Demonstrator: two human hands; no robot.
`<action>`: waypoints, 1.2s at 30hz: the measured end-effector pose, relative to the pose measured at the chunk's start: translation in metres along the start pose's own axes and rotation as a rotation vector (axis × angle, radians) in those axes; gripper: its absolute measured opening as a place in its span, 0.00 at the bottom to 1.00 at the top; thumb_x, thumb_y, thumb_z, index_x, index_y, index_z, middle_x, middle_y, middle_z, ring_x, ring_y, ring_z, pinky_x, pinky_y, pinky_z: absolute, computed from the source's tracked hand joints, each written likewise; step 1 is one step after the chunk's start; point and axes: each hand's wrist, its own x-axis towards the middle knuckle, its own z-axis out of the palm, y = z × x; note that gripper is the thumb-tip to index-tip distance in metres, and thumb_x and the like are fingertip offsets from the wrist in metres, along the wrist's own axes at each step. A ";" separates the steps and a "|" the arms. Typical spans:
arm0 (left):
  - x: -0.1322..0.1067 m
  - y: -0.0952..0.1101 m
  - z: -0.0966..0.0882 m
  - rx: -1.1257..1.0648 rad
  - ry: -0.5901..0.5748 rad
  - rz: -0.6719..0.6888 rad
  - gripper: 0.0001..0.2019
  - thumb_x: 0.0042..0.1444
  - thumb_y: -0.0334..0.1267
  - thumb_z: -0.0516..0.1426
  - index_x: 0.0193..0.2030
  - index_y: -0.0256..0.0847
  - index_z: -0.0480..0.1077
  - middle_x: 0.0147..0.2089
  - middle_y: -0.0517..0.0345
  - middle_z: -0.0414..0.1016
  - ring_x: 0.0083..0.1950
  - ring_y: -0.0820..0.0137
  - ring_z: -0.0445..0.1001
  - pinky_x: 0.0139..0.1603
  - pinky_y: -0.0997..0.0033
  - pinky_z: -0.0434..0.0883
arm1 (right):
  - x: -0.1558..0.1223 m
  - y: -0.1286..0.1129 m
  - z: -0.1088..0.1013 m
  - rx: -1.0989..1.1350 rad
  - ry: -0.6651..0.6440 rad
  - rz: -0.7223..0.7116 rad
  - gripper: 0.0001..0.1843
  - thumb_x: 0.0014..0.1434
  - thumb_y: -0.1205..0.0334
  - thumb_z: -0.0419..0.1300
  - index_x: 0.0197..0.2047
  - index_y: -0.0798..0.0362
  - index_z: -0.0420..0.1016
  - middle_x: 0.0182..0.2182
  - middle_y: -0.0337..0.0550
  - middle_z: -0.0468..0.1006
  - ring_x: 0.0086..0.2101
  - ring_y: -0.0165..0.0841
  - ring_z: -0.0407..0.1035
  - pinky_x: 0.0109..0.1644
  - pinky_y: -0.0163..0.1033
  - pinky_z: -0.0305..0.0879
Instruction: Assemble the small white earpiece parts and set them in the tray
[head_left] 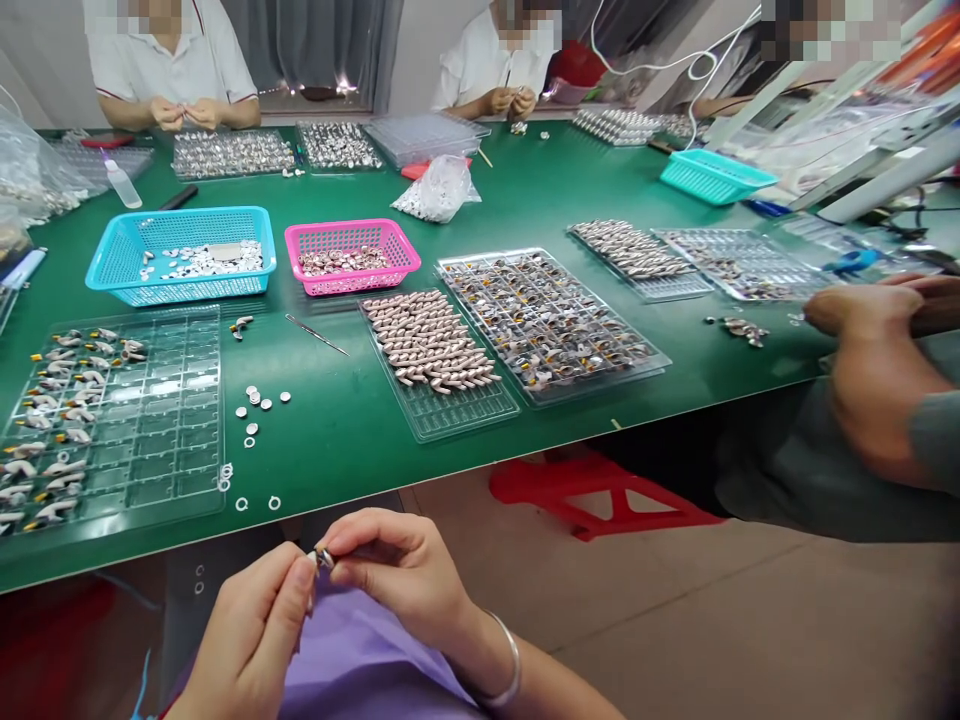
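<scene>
Above my lap, just off the table's front edge, my two hands meet fingertip to fingertip. Between them is a small earbud part (323, 558) with a white, a dark and a shiny piece; the fingertips cover much of it. My left hand (251, 625) is closed, thumb against forefinger, on its left side. From the other side my right hand (409, 578) pinches it with thumb and forefinger. A clear compartment tray (176, 430) with rows of similar earbud parts (64, 410) lies at the left. One loose earbud part (240, 326) rests beside that tray.
Silver round caps (252, 428) and white rings (274, 503) lie near the front edge. Tweezers (319, 335) lie behind. Blue basket (180, 295), pink basket (352, 280) and filled trays (551, 320) stand farther back. A co-worker's arm (870, 370) is at right; a red stool (600, 490) stands below.
</scene>
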 end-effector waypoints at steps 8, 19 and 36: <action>0.003 -0.005 -0.002 -0.188 -0.091 -0.176 0.26 0.62 0.60 0.48 0.21 0.43 0.57 0.17 0.67 0.57 0.20 0.75 0.58 0.23 0.76 0.61 | 0.002 -0.006 0.003 -0.083 0.014 -0.109 0.09 0.49 0.70 0.72 0.35 0.50 0.83 0.34 0.43 0.83 0.37 0.33 0.78 0.43 0.35 0.77; 0.004 -0.007 0.000 -0.115 -0.057 -0.106 0.24 0.64 0.56 0.47 0.23 0.43 0.59 0.18 0.66 0.60 0.20 0.75 0.61 0.23 0.76 0.61 | 0.001 -0.005 0.005 -0.051 -0.034 -0.149 0.11 0.50 0.71 0.71 0.37 0.49 0.83 0.35 0.42 0.84 0.36 0.32 0.79 0.41 0.33 0.77; 0.003 0.004 0.003 0.151 0.056 0.172 0.19 0.68 0.43 0.46 0.24 0.43 0.59 0.21 0.66 0.62 0.20 0.76 0.62 0.22 0.79 0.62 | -0.004 -0.006 0.009 -0.327 -0.005 -0.382 0.11 0.56 0.72 0.67 0.40 0.47 0.83 0.37 0.44 0.84 0.34 0.32 0.79 0.38 0.34 0.79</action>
